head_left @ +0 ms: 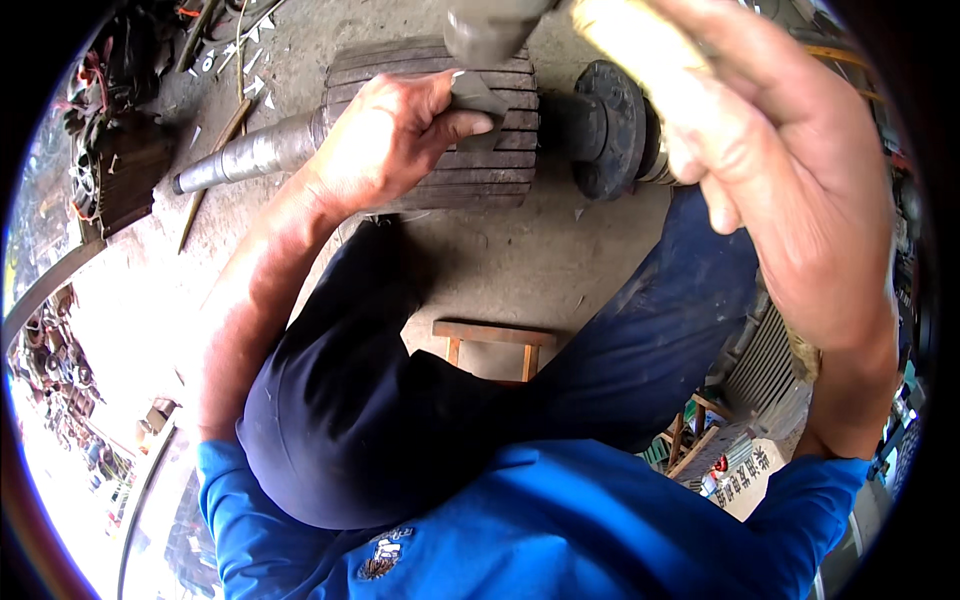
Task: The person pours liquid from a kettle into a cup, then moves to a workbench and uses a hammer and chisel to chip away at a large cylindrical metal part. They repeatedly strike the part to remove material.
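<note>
A slotted cylindrical rotor (480, 188) lies crosswise in front of my knees, with a grey metal shaft (262, 148) sticking out at its left end and a dark round flange (612, 130) at its right. My left hand (385, 140) rests over the rotor and pinches a flat grey metal piece (478, 97) against its slotted surface. Just above that piece is a blurred hammer head (490, 30), partly cut off by the top edge. My right hand (765, 130) is raised at the right, fingers wrapped round the hammer's handle, whose worn end (803, 357) shows below the wrist.
A low wooden stool (495, 333) stands between my legs. Thin wooden sticks (215, 170) and small white scraps (255, 85) lie on the concrete floor at the far left. Dark bundled gear (115, 160) is heaped at the left; a grey ribbed part (770, 360) is at the right.
</note>
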`<state>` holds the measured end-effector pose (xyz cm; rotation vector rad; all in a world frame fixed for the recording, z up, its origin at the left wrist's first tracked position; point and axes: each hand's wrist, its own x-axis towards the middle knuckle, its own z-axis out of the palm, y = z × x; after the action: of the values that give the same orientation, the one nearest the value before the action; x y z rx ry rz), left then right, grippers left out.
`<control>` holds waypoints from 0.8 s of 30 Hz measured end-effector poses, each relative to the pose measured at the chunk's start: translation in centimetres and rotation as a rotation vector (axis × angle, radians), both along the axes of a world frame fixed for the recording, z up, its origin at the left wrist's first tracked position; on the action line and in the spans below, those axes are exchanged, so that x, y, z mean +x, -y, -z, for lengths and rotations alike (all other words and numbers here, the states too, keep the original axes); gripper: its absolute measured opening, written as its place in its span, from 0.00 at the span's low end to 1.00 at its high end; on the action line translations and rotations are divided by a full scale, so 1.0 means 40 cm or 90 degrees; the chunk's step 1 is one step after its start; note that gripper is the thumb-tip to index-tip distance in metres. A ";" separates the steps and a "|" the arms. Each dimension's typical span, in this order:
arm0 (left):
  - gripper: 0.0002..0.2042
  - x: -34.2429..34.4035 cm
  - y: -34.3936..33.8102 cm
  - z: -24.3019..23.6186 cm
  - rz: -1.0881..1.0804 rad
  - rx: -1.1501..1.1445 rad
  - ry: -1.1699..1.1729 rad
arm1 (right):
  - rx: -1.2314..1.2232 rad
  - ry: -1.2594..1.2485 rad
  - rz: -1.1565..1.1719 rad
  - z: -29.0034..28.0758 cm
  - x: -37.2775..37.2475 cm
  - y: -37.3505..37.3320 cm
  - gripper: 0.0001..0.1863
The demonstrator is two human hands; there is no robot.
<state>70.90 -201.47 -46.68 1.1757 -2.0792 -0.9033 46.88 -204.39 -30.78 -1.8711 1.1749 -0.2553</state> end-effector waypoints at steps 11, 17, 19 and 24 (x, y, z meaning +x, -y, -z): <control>0.11 0.010 -0.026 0.011 -0.014 -0.012 0.072 | 0.059 -0.010 0.008 0.001 0.002 -0.037 0.25; 0.11 0.005 -0.037 0.053 -0.004 -0.046 0.035 | -0.057 0.035 -0.025 0.011 -0.014 -0.062 0.23; 0.10 0.002 -0.032 0.053 0.007 -0.066 -0.001 | -0.069 0.052 -0.065 0.030 -0.019 -0.063 0.23; 0.10 0.004 -0.067 0.025 -0.025 -0.075 0.021 | -0.122 0.039 -0.157 0.018 -0.022 -0.066 0.24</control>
<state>71.04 -198.79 -47.66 1.1717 -2.0980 -0.7386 46.01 -201.75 -31.51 -2.1371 0.8930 -0.2931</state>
